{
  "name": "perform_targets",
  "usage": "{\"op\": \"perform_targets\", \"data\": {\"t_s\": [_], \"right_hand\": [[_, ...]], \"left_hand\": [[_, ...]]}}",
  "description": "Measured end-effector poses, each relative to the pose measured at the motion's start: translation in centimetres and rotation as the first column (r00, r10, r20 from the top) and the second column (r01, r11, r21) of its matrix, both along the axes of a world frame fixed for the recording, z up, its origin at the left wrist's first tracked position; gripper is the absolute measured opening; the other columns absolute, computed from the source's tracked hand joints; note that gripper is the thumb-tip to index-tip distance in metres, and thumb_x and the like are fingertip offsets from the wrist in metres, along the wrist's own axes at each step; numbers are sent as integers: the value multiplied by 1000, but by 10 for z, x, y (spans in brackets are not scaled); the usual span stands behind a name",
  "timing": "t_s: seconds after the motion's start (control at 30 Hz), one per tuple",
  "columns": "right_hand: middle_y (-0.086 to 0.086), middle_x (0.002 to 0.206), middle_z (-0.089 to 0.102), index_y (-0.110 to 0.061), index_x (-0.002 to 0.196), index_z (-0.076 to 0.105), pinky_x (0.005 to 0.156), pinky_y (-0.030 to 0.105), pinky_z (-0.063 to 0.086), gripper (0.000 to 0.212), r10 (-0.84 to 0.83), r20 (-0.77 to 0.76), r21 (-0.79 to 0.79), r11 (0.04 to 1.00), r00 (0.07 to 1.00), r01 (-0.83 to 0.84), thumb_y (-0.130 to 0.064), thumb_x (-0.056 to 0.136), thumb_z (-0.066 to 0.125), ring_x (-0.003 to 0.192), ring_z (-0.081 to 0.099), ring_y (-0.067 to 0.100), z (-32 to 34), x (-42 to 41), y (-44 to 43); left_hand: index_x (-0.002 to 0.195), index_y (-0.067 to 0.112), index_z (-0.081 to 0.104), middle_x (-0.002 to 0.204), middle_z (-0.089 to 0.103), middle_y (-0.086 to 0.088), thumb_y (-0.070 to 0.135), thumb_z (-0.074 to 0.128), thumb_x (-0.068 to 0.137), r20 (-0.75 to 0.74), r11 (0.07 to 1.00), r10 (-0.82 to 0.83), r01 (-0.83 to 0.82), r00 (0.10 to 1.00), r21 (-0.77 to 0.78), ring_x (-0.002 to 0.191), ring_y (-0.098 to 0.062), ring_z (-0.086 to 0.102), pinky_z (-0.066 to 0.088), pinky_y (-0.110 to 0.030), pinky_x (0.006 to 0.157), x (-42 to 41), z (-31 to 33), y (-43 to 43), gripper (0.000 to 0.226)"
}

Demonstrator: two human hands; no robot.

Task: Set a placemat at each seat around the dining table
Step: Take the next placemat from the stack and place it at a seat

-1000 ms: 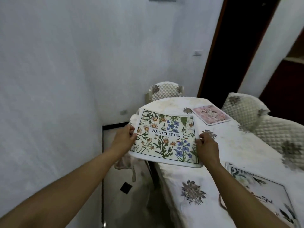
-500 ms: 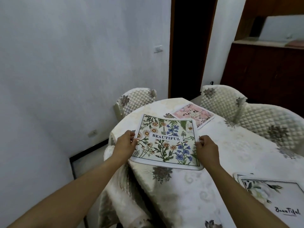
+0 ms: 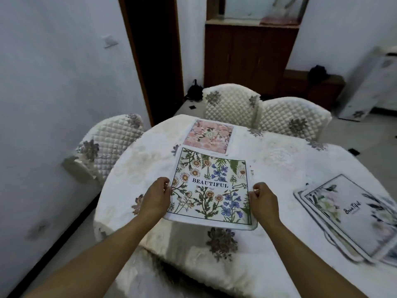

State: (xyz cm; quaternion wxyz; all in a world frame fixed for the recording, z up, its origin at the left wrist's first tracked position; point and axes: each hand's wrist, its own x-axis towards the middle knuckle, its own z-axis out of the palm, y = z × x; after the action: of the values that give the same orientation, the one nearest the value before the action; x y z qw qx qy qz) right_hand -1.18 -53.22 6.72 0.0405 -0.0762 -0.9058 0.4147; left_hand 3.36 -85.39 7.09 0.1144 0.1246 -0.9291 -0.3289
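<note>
A floral placemat (image 3: 211,186) printed with the word BEAUTIFUL is held over the near part of the dining table (image 3: 277,160), which wears a cream tablecloth. My left hand (image 3: 155,198) pinches its left edge and my right hand (image 3: 263,201) pinches its right edge. A pink flowered placemat (image 3: 209,136) lies flat just beyond it, at the far end. A pale placemat with dark leaves (image 3: 350,214) lies at the right, on top of at least one more mat.
Three quilted cream chairs ring the far end: one at the left (image 3: 107,143), two at the back (image 3: 231,104) (image 3: 292,117). A white wall (image 3: 53,104) runs close along the left. A dark doorway (image 3: 154,57) and a brown cabinet (image 3: 247,54) stand behind.
My view has swung right and come over the table. The floral placemat, still held in both hands, has moved from the table's left edge to above the tabletop near the pink mat.
</note>
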Motion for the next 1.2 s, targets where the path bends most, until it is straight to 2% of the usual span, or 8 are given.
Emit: {"op": "perform_targets", "data": {"t_s": [0.17,0.33,0.53,0.67,0.87,0.97,1.07,1.2], "right_hand": [[9,92,67,-12,104,56,67,31,42,15,-162,101,24,987,982,161,-17,91,60,81,59,27,-20,31,-23],[7,95,67,-14,103,55,67,30,42,14,-241,154,92,969,958,229,-19,91,59,85,61,29,-44,48,-37],[3,87,64,-16,100,53,61,30,38,10,-285,177,125,956,942,265,-17,92,58,73,55,24,-80,64,-51],[2,80,61,-16,101,51,59,30,41,9,-312,183,146,946,932,288,-18,93,56,69,56,26,-104,78,-52],[0,75,56,-22,94,46,57,29,39,8,-361,206,185,927,909,326,-19,94,53,63,52,22,-128,83,-49],[2,74,56,-19,93,46,56,30,39,7,-354,225,205,928,908,311,-17,93,53,62,50,23,-138,80,-50],[7,73,60,-15,88,45,54,33,44,9,-356,267,241,924,895,296,-15,92,53,60,53,25,-145,82,-53],[16,79,61,-4,84,50,62,43,52,13,-351,297,339,908,888,246,-15,89,57,74,58,34,-151,85,-50]], "left_hand": [[103,17,56,93,59,0,23,50,98,56,984,-180,179,982,12,83,-22,56,42,-34,69,-21,-32,-27,9],[107,16,58,97,62,-2,24,50,98,116,970,-244,245,963,10,83,-23,58,44,-35,68,-22,-67,-38,15],[110,15,59,95,64,-2,23,50,97,195,966,-257,256,947,28,81,-21,58,39,-32,64,-14,-100,-45,18],[109,15,58,89,60,2,24,49,98,215,957,-288,288,933,32,78,-20,56,36,-31,61,-7,-118,-44,17],[104,18,56,90,61,-1,18,49,96,298,957,-288,281,910,65,80,-24,58,44,-35,64,3,-134,-34,10],[96,21,51,84,59,1,15,50,93,339,962,-271,269,901,54,73,-20,55,43,-34,62,8,-141,-31,7],[91,22,48,81,61,-1,13,48,91,405,962,-267,268,875,55,71,-22,58,50,-38,62,15,-150,-34,9],[87,18,49,81,61,-5,7,50,87,456,964,-250,262,854,38,72,-26,61,52,-43,64,16,-157,-36,11]]}}
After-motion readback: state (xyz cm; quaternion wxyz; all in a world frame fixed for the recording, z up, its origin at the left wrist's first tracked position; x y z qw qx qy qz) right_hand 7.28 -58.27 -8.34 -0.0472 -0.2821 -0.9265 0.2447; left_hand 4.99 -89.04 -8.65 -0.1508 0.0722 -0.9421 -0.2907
